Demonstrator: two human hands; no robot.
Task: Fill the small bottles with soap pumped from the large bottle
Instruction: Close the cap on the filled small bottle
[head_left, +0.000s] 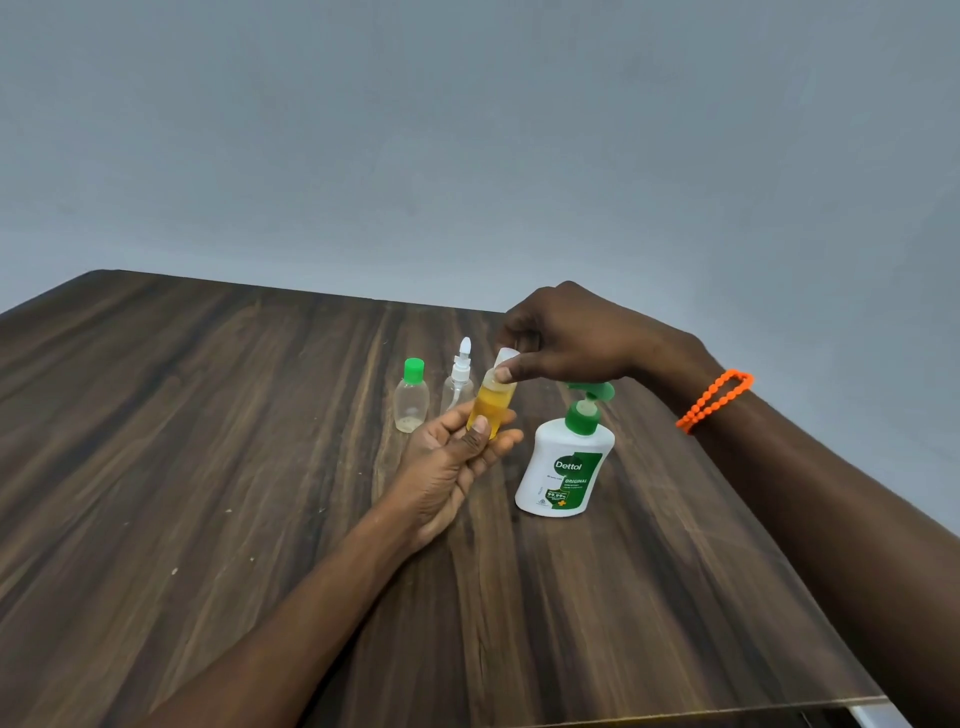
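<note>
I'm holding the amber-filled small bottle (487, 413) tilted, neck up-right, left hand (451, 457) wrapped round its body. My right hand (563, 338) is pinching its white cap (505, 359) from above. The Dettol pump bottle (563, 467) is standing just right, nearer my right hand.

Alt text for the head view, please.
The left hand holds a small bottle of yellow soap while the right hand grips its cap. The white pump bottle and two near-empty small bottles stand on a wooden table.
</note>
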